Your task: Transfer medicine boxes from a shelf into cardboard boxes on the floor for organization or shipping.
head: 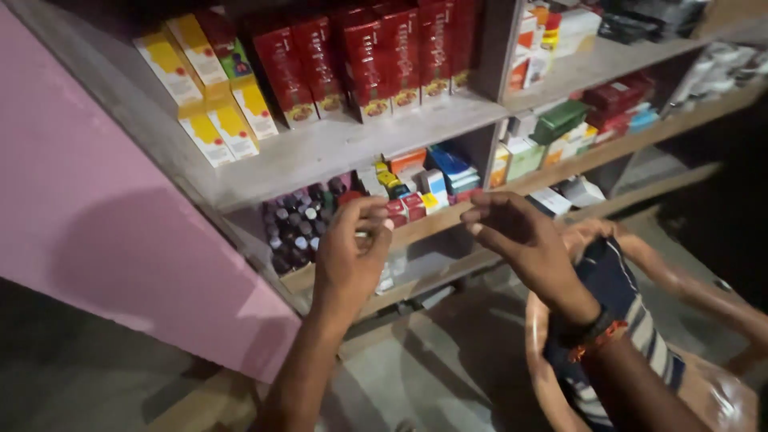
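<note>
The left hand (352, 244) pinches what looks like a small pale item before the dark bottles (296, 228) on the middle shelf (336, 152); the right hand (512, 232) hovers half-open, empty, ready to assist.

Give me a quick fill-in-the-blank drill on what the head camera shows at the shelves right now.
1. The tall boxes standing in a row on the upper shelf are mostly ____ in colour.
2. The left hand is raised in front of a cluster of dark ____ with caps on the shelf below.
3. The wall panel left of the shelves is ____.
4. The right wrist wears a dark band, above a ____ chair.

Missing words: red; bottles; pink; plastic
</note>
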